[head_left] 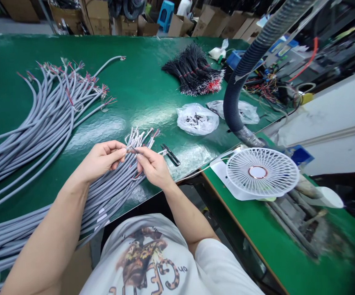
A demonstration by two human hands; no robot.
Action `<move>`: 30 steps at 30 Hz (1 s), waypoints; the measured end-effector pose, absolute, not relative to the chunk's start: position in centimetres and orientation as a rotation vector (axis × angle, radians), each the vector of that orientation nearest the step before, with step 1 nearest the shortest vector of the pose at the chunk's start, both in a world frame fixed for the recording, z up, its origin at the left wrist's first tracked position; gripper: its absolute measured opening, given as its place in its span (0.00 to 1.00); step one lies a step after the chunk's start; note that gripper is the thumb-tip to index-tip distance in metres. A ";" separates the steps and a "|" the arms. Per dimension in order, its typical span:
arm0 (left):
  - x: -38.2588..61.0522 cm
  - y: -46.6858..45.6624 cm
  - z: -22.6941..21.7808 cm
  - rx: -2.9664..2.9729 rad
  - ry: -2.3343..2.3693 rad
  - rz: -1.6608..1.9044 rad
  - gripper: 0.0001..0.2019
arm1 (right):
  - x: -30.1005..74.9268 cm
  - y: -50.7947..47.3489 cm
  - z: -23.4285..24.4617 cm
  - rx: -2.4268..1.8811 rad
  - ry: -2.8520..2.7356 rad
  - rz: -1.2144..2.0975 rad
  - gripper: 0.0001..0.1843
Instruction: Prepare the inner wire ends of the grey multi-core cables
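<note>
My left hand [107,157] and my right hand [152,164] meet over the stripped ends of a grey cable bundle [112,192]. Thumb and forefinger of each hand are pinched together, with thin wire ends between them. Which cable these wires belong to is hidden by the fingers. White and reddish cable ends [139,138] fan out just beyond my hands. Right of my right hand lies a pair of small black snips [171,155] on the green table [146,90].
Another grey cable bundle [42,119] with frayed ends lies to the left. Farther back are bundled black wires [192,69] and a plastic bag [197,119] of small dark pieces. A black flexible duct [234,90] and a white fan [262,172] stand on the right.
</note>
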State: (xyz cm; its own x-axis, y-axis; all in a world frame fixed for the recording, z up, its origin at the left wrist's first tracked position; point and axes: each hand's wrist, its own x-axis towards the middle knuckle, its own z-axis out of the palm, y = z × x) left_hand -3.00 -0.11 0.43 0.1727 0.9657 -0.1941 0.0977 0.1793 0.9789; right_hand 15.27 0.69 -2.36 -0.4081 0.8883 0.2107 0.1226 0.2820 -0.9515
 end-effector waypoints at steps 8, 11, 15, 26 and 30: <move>-3.1 -0.1 0.3 1.153 1.187 0.942 0.10 | 15.5 0.8 -2.1 -0.948 -1.766 1.179 0.11; -2.9 -0.1 0.4 1.136 1.179 0.942 0.09 | 15.6 0.8 -2.3 -0.973 -1.771 1.188 0.12; -2.7 -0.1 0.7 1.130 1.168 0.941 0.09 | 15.4 0.6 -2.5 -0.959 -1.744 1.187 0.12; -2.8 -0.1 0.8 1.131 1.182 0.935 0.10 | 15.0 0.6 -2.8 -0.928 -1.592 1.332 0.16; -2.8 -0.1 0.6 1.170 1.197 0.932 0.11 | 14.8 0.6 -3.0 -0.908 -1.565 1.354 0.16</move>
State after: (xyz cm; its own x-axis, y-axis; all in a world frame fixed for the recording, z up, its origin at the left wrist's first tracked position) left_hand -2.82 -0.07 0.62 0.1606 0.9684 -0.1906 0.0526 0.1844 0.9814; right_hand 14.81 0.59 -2.96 -0.3713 0.9178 0.1408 -0.0071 0.1488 -0.9888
